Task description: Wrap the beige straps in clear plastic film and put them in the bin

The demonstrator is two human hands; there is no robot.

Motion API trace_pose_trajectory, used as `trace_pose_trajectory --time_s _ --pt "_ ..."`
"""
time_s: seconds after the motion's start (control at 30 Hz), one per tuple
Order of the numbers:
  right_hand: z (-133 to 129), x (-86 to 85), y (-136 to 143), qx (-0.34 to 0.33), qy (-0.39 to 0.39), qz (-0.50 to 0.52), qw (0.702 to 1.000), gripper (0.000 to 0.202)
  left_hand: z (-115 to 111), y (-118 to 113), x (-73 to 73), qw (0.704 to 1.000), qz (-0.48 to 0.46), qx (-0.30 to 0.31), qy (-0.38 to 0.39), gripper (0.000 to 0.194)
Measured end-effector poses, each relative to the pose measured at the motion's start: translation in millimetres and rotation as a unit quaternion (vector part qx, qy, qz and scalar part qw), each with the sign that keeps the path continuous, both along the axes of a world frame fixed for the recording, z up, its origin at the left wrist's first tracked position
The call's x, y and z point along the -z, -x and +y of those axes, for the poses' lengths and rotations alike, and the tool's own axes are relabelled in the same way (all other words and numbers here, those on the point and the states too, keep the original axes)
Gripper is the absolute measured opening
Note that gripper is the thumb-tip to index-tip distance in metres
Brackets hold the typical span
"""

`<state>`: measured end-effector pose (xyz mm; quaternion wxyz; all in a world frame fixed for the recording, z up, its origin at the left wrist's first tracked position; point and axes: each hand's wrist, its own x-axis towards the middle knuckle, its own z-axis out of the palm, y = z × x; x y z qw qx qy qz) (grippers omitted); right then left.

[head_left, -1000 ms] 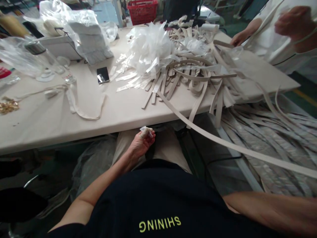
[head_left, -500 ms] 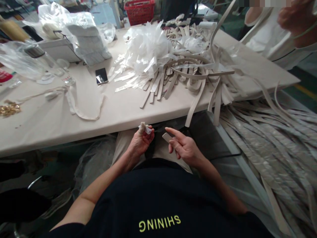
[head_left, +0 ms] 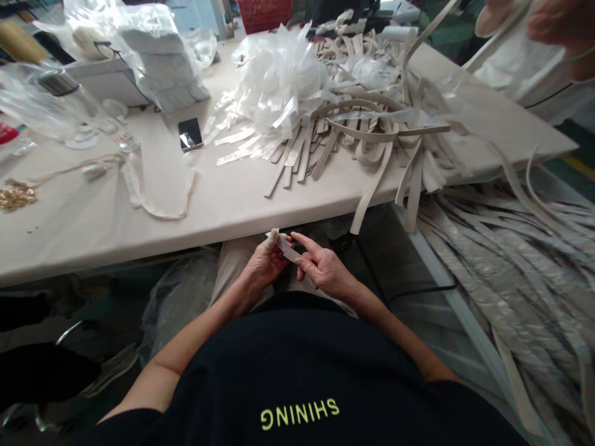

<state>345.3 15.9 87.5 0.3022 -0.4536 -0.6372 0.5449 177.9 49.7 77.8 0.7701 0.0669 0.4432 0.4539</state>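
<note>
Just off the table's front edge, above my lap, my two hands are close together. My left hand (head_left: 266, 265) is closed on a small white piece of fabric or film (head_left: 282, 244); its thumb tip looks wrapped in something pale. My right hand (head_left: 325, 267) pinches a flat beige strap end (head_left: 291, 254) between thumb and fingers, with the index finger stretched out. The strap end meets the white piece; whether it lies inside or against it I cannot tell. The rest of the strap is hidden by my right hand.
Beige straps (head_left: 372, 186) and crumpled clear plastic film (head_left: 274, 87) pile on the table (head_left: 223, 210). A black phone-like object (head_left: 189, 134), gold-coloured small parts (head_left: 17, 196) and a white strip (head_left: 162, 214) lie leftward. More straps (head_left: 520, 272) fill the right side. Another person's hand (head_left: 562, 25) shows top right.
My right hand has moved left with the strap end, which now meets the white piece in my left hand. My left hand has shifted slightly right.
</note>
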Motion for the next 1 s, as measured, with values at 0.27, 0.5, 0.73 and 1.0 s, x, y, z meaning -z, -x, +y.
trace_pose_trajectory --time_s 0.27,0.5,0.73,1.0 --pt "6.8 8.0 0.2 0.02 0.012 -0.007 1.0 0.064 -4.5 -0.5 12.0 1.0 0.0 0.023 0.008 0.023" --pt "16.4 17.6 2.2 0.031 0.008 -0.037 0.999 0.071 -5.9 -5.1 20.6 1.0 0.011 0.006 0.003 0.015" --pt "-1.3 7.3 -26.7 0.025 0.013 -0.069 0.997 0.065 -5.3 -5.3 19.5 0.999 0.021 -0.044 0.013 0.013" --pt "-3.2 9.7 -37.0 0.05 -0.011 -0.062 0.997 0.07 -6.9 -9.5 19.5 0.999 0.025 -0.03 -0.005 0.014"
